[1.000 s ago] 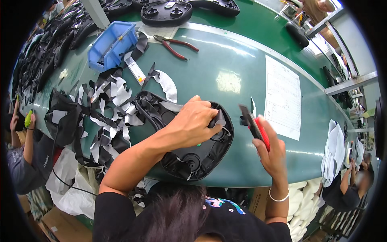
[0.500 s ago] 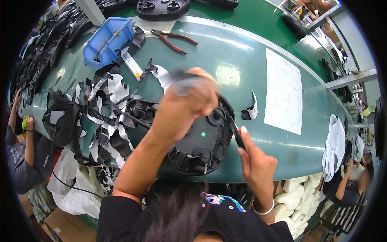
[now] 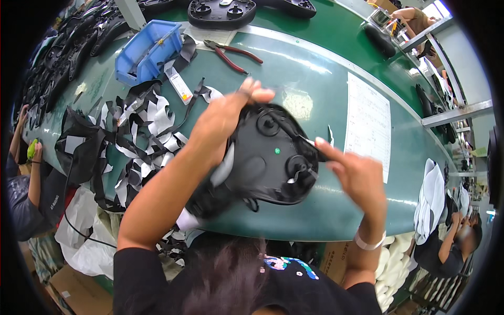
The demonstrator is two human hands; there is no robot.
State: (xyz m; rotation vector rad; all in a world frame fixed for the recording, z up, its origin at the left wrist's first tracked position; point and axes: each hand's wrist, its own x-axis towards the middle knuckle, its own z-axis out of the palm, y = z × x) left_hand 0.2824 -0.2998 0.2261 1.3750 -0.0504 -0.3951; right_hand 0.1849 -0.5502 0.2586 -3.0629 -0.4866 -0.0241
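Note:
A black seat [image 3: 278,170] lies underside up in front of me, with round plastic bosses and a small green sticker; its near-left end is blurred. My left hand [image 3: 223,118] is closed at its far-left rim, with the fingertips partly hidden. My right hand [image 3: 359,176] grips a slim knife [image 3: 310,142] at the right rim, its forefinger stretched along the tool. The pale blade lies over the seat's edge; most of the handle is covered by my hand. Black-and-white fabric offcuts [image 3: 139,121] are heaped to the left of the seat.
Beyond the heap stand a blue bin [image 3: 137,63] and red-handled cutting pliers [image 3: 231,56]. A printed sheet [image 3: 362,126] lies on the green table at right. Other black seats [image 3: 223,13] rest along the far side. Co-workers are at the left and right edges.
The seat has turned, its wide end swinging to the far right. My left hand has dropped from above the seat to its rim. My right hand has moved right with the knife.

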